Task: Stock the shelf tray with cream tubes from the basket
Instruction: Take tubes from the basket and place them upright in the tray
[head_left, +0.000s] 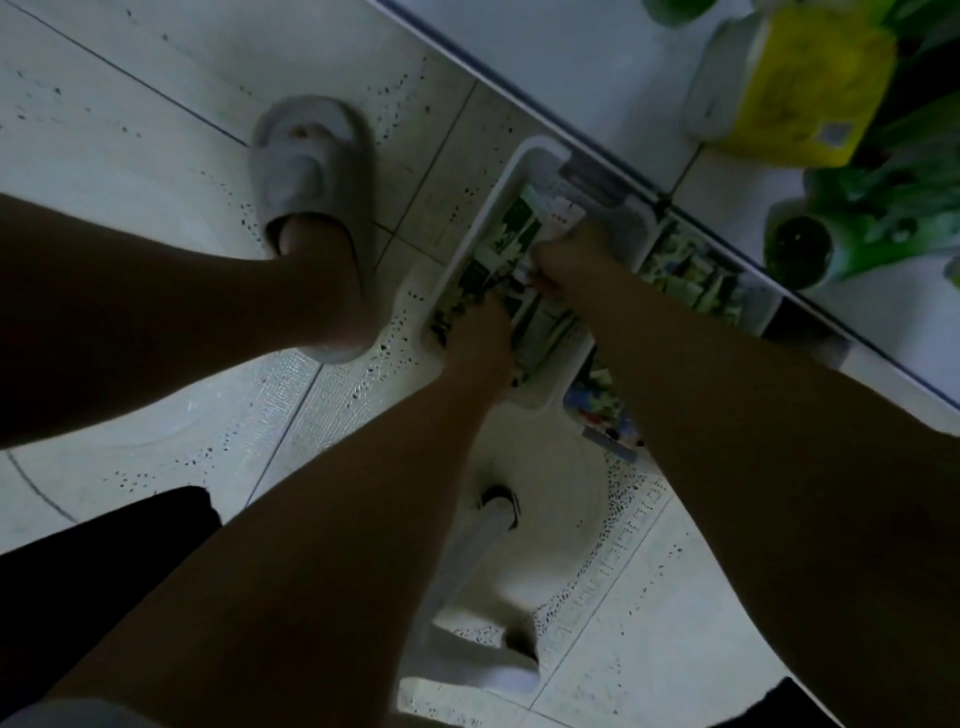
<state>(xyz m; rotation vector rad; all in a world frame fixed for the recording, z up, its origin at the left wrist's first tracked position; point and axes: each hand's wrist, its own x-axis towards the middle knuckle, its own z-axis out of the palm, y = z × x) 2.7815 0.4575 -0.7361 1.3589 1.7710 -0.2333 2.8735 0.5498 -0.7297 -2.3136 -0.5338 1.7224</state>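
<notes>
both hands down in the white basket (470, 236) on the floor: left hand (480, 332) and right hand (571, 260) clenched on cream tubes (519, 228). lift out cleanly, don't snag neighbours.

Bare forearms, grey slipper (311, 208), dark shorts (93, 571)

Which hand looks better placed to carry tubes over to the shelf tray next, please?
Probably the right hand: it lies in the basket nearer the shelf tray than the left hand.
</notes>
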